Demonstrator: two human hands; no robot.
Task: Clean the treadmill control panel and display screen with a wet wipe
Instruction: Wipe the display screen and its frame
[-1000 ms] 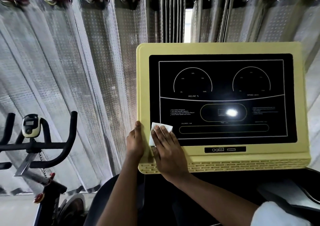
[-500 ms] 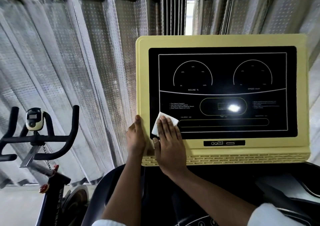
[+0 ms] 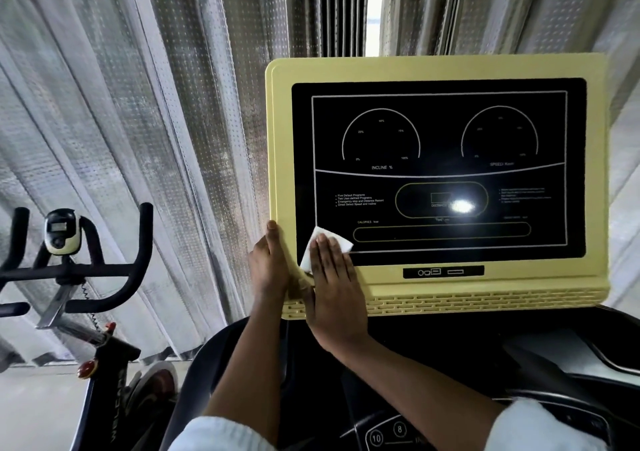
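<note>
The treadmill's yellow display housing (image 3: 433, 66) frames a black display screen (image 3: 440, 173) with two dial outlines and a bright reflection near its middle. My right hand (image 3: 334, 284) lies flat over a white wet wipe (image 3: 329, 239), pressing it on the screen's lower left corner. My left hand (image 3: 268, 263) grips the housing's left edge, thumb on the front rim. The black control panel (image 3: 398, 430) with round number buttons shows below between my arms.
An exercise bike (image 3: 72, 270) with black handlebars and a small monitor stands at the left. Silver-grey curtains (image 3: 156, 104) hang behind the display, with a bright gap at the top. A black console surface (image 3: 519, 346) runs under the display.
The view has tilted down slightly, so the display sits lower in frame. My right hand and the wipe have shifted a little up and right on the screen's corner; my left hand keeps its grip.
</note>
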